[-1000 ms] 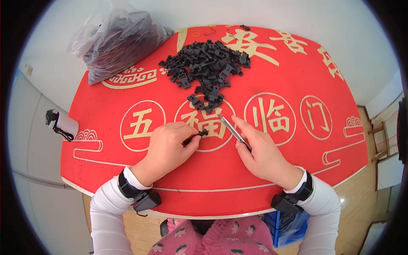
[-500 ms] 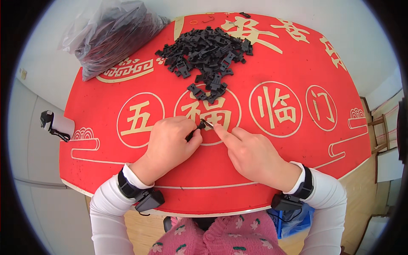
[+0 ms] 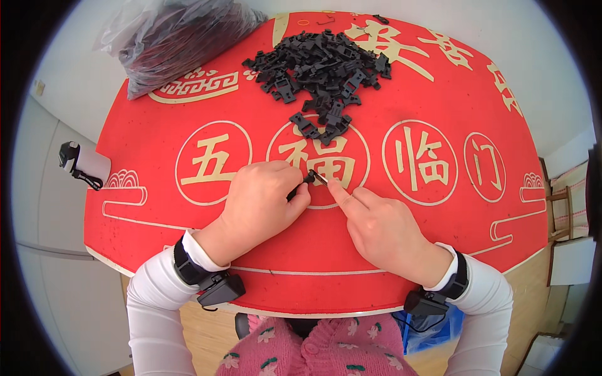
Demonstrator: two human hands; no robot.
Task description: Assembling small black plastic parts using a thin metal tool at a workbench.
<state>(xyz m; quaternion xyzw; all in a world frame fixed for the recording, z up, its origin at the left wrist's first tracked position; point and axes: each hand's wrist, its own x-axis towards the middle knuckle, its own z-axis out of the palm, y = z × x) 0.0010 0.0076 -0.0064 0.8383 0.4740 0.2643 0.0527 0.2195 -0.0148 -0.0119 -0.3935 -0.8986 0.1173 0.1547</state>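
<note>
Black part (image 3: 310, 178) pinched in left hand (image 3: 258, 195), protruding rightward

A slim tool (image 3: 320, 178) slants against a black part (image 3: 309, 178).

parts pile (image 3: 320, 62): on table (image 3: 320, 250), far side | bag (image 3: 182, 47): left of pile | bottle (image 3: 96, 165): table's left edge

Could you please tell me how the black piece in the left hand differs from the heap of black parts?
The black piece is a single item, while the heap holds many.
The piece is pinched in the left hand; the heap lies loose on the red tabletop.
The piece is mostly hidden by fingers, whereas the heap is in plain view.
Both are black.
</note>
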